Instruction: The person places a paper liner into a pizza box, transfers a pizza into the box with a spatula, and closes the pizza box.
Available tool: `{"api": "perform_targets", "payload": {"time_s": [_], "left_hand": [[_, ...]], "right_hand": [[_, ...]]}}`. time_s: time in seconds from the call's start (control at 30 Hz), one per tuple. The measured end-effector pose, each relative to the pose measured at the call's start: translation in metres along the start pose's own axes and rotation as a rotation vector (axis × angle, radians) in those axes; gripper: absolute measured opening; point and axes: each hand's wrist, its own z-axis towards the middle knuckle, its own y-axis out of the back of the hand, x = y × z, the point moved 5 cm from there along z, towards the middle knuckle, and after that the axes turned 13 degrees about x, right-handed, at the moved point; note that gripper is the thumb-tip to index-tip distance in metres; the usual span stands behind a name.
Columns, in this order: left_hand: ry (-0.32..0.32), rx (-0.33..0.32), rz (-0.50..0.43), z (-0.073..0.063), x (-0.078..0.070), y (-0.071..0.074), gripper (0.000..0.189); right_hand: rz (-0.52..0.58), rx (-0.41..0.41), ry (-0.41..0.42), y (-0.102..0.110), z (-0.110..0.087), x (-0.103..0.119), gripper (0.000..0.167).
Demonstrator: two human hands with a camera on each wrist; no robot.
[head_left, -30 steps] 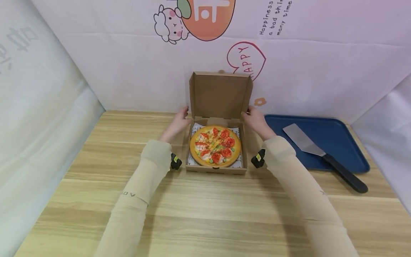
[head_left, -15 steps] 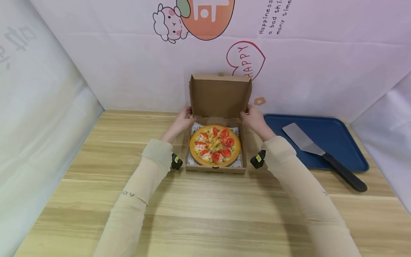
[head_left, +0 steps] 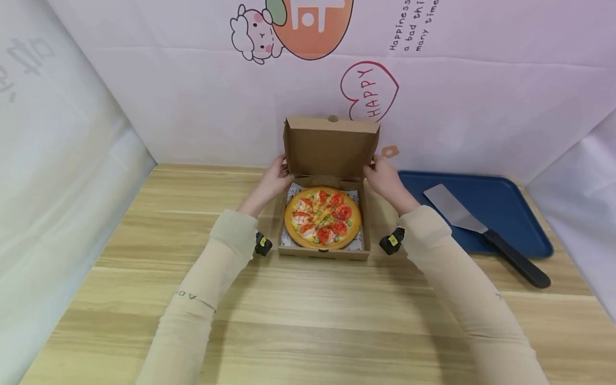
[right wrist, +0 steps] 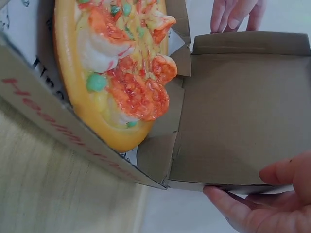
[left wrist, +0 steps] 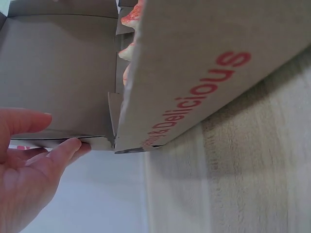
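Observation:
A cardboard pizza box point(head_left: 323, 255) stands at the middle of the table with its lid point(head_left: 332, 152) raised near the back wall. Inside, on printed paper, lies a round pizza point(head_left: 322, 218) topped with red and white pieces and green bits. My left hand point(head_left: 274, 179) holds the lid's left side low down, thumb toward the inside and fingers at the outer edge point(left wrist: 34, 165). On the opposite side, my right hand point(head_left: 385, 179) pinches the lid's right edge between thumb and fingers point(right wrist: 272, 199). The lid hides some fingertips.
To the right lies a blue tray point(head_left: 510, 208). A spatula point(head_left: 486, 232) with a black handle rests across it, the handle reaching past the tray's front edge. A white printed cloth point(head_left: 192, 107) hangs right behind the box.
The lid has tipped forward, its front flap now leaning further over the box. My left hand has closed in on the lid's left side. Box base, pizza, tray and spatula stay put.

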Motion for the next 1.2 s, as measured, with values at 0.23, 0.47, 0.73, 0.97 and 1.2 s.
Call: {"api": "perform_targets", "payload": {"time_s": [0.23, 0.47, 0.73, 0.97, 1.2], "left_hand": [[0.055, 0.024, 0.059, -0.064, -0.095, -0.007, 0.06], [0.041, 0.026, 0.195, -0.068, -0.09, -0.005, 0.042], [-0.022, 0.041, 0.285, -0.08, -0.094, -0.008, 0.019], [0.021, 0.073, 0.315, -0.087, -0.091, -0.013, 0.027], [-0.047, 0.087, 0.385, -0.096, -0.093, -0.017, 0.031]], "right_hand": [[-0.023, -0.003, 0.056, -0.002, -0.009, 0.0, 0.045], [-0.075, 0.003, 0.076, -0.006, -0.022, 0.003, 0.041], [-0.099, 0.006, 0.102, -0.011, -0.034, 0.006, 0.039], [-0.102, -0.006, 0.144, -0.017, -0.042, 0.005, 0.037], [-0.136, -0.027, 0.103, -0.02, -0.051, 0.006, 0.046]]}}
